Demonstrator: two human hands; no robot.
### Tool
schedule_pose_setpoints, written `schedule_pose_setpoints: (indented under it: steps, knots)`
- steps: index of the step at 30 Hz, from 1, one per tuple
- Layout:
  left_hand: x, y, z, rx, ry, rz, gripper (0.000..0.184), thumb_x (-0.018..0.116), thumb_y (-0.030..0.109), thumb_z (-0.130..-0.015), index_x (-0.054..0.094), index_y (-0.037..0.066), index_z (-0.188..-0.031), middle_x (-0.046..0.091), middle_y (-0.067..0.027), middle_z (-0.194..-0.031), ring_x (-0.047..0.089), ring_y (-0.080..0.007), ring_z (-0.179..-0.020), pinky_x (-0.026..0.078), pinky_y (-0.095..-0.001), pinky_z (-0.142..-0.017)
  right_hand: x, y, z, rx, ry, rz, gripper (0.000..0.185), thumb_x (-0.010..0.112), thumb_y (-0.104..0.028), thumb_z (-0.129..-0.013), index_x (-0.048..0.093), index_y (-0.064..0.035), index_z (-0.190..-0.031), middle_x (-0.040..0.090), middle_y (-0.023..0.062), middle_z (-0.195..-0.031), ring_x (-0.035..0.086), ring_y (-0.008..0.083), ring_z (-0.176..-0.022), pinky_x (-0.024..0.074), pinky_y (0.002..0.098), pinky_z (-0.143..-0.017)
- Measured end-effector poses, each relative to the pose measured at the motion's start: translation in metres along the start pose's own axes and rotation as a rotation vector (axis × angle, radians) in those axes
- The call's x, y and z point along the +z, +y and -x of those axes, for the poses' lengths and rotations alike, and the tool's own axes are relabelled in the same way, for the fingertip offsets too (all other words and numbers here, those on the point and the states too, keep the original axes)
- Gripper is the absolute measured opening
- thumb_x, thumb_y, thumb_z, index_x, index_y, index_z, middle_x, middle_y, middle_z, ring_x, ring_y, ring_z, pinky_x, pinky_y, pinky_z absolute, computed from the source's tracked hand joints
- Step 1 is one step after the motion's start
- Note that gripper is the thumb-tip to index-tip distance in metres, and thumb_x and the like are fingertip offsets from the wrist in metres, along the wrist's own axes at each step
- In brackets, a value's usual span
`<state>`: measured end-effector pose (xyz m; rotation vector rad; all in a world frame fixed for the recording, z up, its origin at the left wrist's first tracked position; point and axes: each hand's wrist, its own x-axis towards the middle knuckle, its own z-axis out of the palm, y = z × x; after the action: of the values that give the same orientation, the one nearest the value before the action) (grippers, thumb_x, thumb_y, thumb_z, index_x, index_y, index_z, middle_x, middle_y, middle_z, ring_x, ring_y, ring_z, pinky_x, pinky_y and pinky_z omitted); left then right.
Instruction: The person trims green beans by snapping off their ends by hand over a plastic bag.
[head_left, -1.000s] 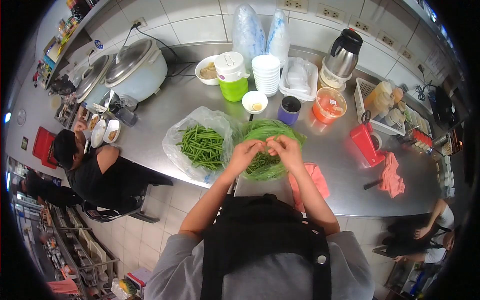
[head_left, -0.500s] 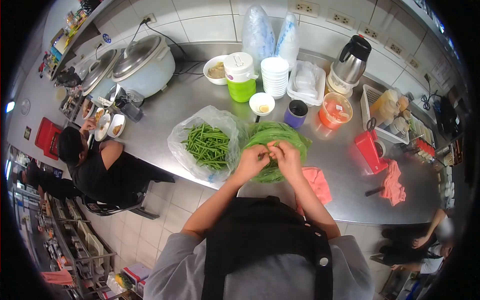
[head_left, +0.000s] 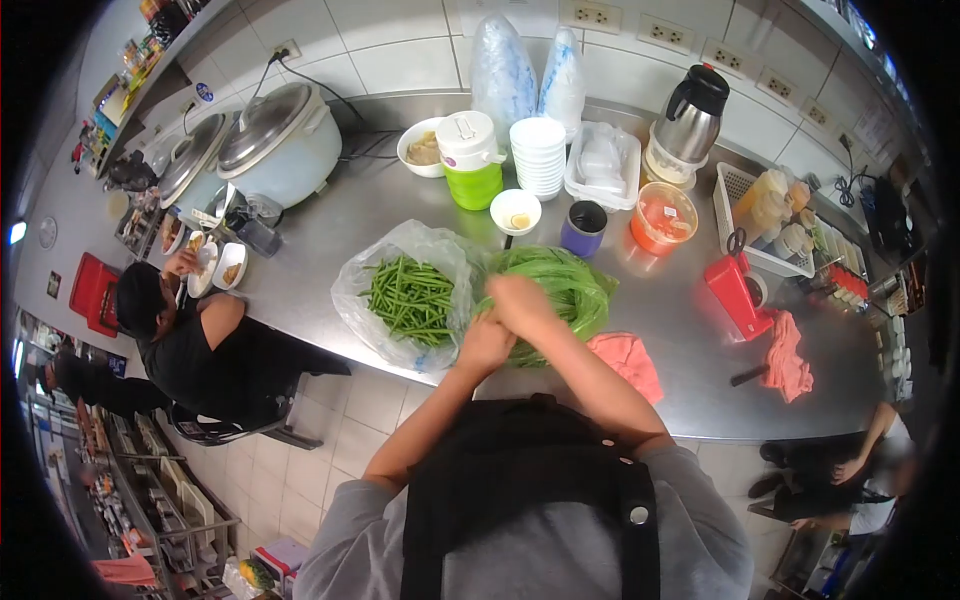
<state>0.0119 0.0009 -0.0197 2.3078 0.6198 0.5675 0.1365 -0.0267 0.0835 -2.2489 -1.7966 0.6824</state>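
Cut green beans (head_left: 410, 300) fill a clear plastic bag (head_left: 352, 285) standing on the steel counter. Beside it, to the right, lies a green plastic bag (head_left: 585, 290) with long green stalks or pods inside. My left hand (head_left: 486, 343) is closed at the near edge between the two bags, its fingertips mostly covered. My right hand (head_left: 522, 305) crosses above it, knuckles up and curled, a little blurred. Whatever either hand pinches is too small or hidden to name.
Behind the bags stand a white bowl (head_left: 516, 212), a purple cup (head_left: 583, 228), a green-and-white jug (head_left: 470, 170) and an orange-filled tub (head_left: 663, 217). Pink cloth (head_left: 628, 365) lies near my right forearm. A seated person (head_left: 190, 320) eats at the left.
My right hand has moved left and crossed over my left hand. My left hand has dropped slightly toward me. The bags stay where they were.
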Motion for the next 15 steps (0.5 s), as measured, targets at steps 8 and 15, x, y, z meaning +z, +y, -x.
schedule_pose_setpoints:
  steps: [8,15]
  knots:
    - [-0.005,0.021,-0.022,0.102,0.163,-0.091,0.024,0.061,0.002,-0.082,0.066,0.0,-0.105,0.063,-0.0167,-0.11,0.059,-0.0351,-0.106,0.048,-0.0404,-0.092,0.082,0.119,0.008,0.012,0.41,-0.047,0.009,0.063,-0.01,-0.08,0.065,-0.0053,-0.087,0.063,0.0163,-0.093,0.062,0.0346,-0.098,0.0512,0.0445,-0.082]
    - [-0.01,0.004,-0.041,0.266,0.002,-0.333,0.025,0.057,-0.002,-0.075,0.067,0.003,-0.097,0.066,-0.015,-0.096,0.063,-0.0339,-0.093,0.05,-0.0417,-0.084,0.065,0.113,0.037,-0.061,0.511,-0.105,0.011,0.061,-0.01,-0.082,0.064,-0.008,-0.092,0.065,0.0137,-0.093,0.062,0.0341,-0.095,0.0504,0.0453,-0.081]
